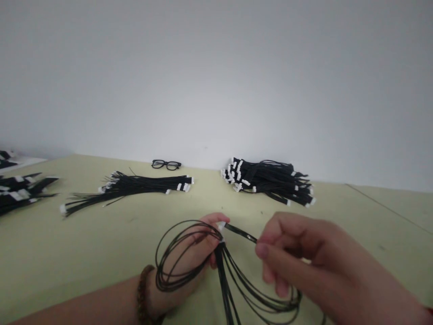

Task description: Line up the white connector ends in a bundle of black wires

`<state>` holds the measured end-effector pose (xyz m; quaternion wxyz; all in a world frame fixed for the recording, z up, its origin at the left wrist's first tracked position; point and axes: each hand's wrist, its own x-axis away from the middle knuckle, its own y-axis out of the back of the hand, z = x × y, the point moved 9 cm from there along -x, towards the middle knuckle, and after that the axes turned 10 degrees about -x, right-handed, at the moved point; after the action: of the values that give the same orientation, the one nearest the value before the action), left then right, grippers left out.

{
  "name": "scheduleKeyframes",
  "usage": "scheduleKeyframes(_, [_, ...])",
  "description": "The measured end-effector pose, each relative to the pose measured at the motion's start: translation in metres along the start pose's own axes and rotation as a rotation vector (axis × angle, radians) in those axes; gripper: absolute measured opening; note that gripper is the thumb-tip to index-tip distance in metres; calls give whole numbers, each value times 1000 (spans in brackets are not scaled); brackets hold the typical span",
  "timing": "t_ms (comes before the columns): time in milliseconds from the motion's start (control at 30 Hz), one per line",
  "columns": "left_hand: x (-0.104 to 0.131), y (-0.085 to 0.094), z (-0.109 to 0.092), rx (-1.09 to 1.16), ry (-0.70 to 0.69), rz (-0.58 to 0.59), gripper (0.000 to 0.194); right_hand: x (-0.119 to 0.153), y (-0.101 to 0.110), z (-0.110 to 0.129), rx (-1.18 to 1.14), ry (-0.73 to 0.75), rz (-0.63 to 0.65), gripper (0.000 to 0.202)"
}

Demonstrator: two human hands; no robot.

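With my left hand [195, 253] I pinch the white connector [221, 226], probably to steady it; my right hand [306, 257] grips its black wires [239, 232], apparently keeping them straight.

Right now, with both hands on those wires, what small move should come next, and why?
Perhaps the right hand should gently draw the black wires it pinches clear of the loose loops, to avoid a tangle: the wires lead from the white plug held by the left hand, and loops hang close by.
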<state>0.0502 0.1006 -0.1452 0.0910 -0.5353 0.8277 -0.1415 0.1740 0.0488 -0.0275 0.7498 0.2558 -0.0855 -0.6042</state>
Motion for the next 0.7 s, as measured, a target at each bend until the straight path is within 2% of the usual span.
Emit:
scheduleKeyframes(67, [0,-2,1,12,-2,15,30,-1,-8,1,255,98,-81,19])
scheduleKeyframes(133, [0,-6,0,43,-5,49,30,2,-13,9,477,275,-176,22])
scheduleKeyframes(200, [1,-10,-1,69,-9,77,29,9,-19,16,607,448,-232,27])
scheduleKeyframes(267, [2,-13,-3,47,-31,99,28,15,-23,20,676,560,-253,29])
scheduleKeyframes(333, [4,-15,-6,1,-62,113,26,18,-26,20,705,591,-233,26])
scheduleKeyframes(467, [11,-11,-14,-43,-91,124,26,17,-30,15,682,564,-173,21])
scheduleKeyframes(700, [17,-6,-25,-92,-163,99,22,19,-33,15,698,632,-218,20])
